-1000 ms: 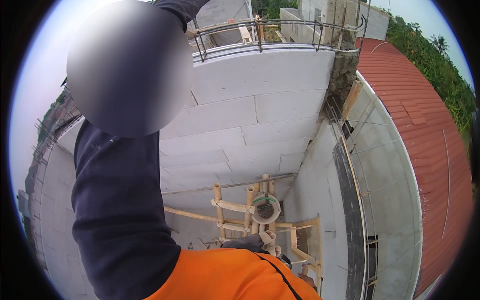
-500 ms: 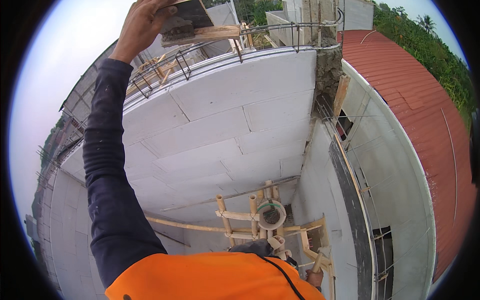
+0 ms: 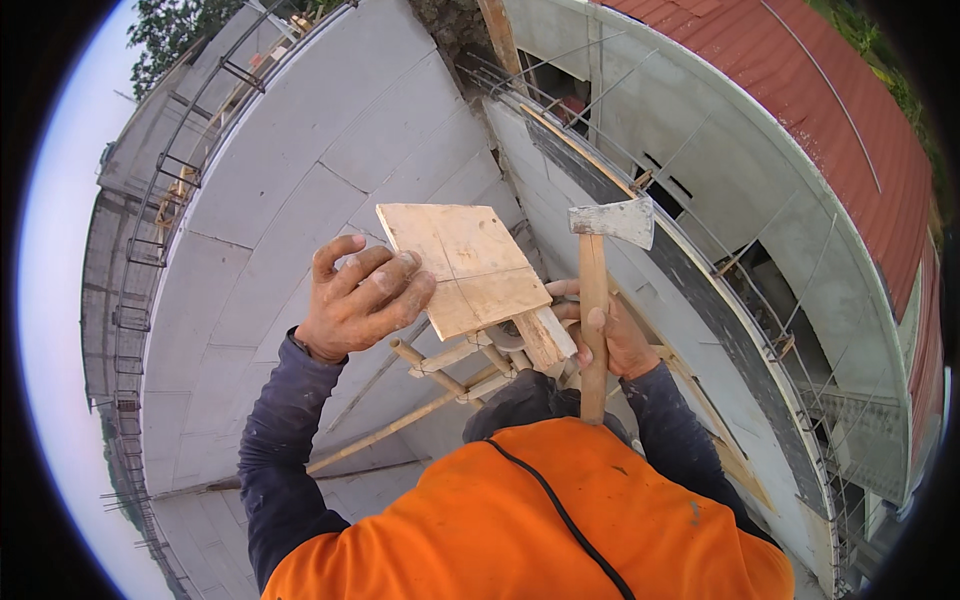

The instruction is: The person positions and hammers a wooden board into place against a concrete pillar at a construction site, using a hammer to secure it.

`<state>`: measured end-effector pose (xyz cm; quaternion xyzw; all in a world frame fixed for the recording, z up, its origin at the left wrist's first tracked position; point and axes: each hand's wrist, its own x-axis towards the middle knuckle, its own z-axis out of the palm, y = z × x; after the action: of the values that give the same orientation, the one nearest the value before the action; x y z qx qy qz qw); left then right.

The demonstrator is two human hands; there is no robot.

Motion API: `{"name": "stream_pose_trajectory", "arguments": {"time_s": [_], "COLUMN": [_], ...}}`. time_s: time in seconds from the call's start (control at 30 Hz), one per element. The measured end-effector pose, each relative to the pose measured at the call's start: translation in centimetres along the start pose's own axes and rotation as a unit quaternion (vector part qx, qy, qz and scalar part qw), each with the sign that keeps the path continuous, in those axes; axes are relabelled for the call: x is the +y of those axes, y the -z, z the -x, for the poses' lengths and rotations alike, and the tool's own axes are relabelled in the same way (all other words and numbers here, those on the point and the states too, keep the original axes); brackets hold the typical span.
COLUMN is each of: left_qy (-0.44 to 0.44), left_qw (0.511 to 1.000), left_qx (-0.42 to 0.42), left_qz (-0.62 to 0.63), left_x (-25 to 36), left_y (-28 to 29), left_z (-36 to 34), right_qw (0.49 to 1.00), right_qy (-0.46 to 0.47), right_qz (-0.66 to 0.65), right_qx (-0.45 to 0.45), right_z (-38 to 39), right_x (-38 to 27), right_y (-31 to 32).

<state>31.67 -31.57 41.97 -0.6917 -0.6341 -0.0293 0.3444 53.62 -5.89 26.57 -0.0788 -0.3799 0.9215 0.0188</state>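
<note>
A square plywood board [image 3: 475, 262] with a short wood batten [image 3: 544, 338] at its lower right corner is held up in front of my chest. My left hand [image 3: 365, 292] is closed at its left edge, curled fingers over the edge and the thumb hidden. Closed around the wooden handle of a hatchet [image 3: 593, 300], my right hand [image 3: 622, 335] has its thumb across the front. The hatchet stands upright, its pale, worn head at the top. Some right fingers reach behind the handle toward the batten; whether they touch it I cannot tell.
Pale block walls [image 3: 290, 220] meet in a corner ahead. Steel rebar [image 3: 165, 190] runs along the left wall's top, and thin rods stick out above the right wall. Below me is bamboo scaffolding [image 3: 440, 375]. A red metal roof [image 3: 800, 110] lies beyond at the right.
My left hand has come down from the wall top to chest height with the board. My right hand has risen from low at the right, bringing the hatchet into full view. The view has turned.
</note>
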Motion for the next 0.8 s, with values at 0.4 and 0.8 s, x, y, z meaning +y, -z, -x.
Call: {"name": "stream_pose_trajectory", "arguments": {"time_s": [0.4,0.8], "left_qy": [0.423,0.575], "left_qw": [0.797,0.364], "left_qx": [0.246,0.106], "left_qz": [0.354,0.725], "left_x": [4.3,0.7], "left_y": [-11.0,-32.4], "left_z": [0.8,3.6], "right_qw": [0.99,0.943], "right_qy": [-0.044,-0.039], "right_qz": [0.07,0.227], "right_qx": [0.118,0.241], "right_z": [-5.1,-16.2], "right_x": [2.0,2.9], "right_y": [1.3,5.3]}}
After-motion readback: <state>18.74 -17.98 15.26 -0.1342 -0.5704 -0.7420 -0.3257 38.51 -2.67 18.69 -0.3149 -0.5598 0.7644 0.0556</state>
